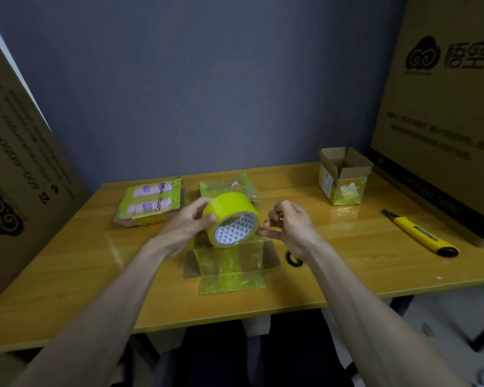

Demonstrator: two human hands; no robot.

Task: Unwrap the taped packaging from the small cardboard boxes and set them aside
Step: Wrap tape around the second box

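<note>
My left hand (192, 222) grips a roll of yellow tape (231, 217) above the table's middle. My right hand (287, 224) is at the roll's right edge with its fingers curled, its fingertips touching the tape there. Under the roll lies a small cardboard box (229, 263) covered with yellow tape, its side flaps spread out. Two more taped flat boxes lie behind: one with purple print (150, 202) at the left, another (229, 187) partly hidden behind the roll. An opened small box (342, 177) stands at the back right.
A yellow utility knife (421, 233) lies at the right of the wooden table (67, 263). A small black ring (292, 259) lies by my right wrist. Large cardboard cartons stand at the left (20, 177) and right (442, 107). A blue wall is behind.
</note>
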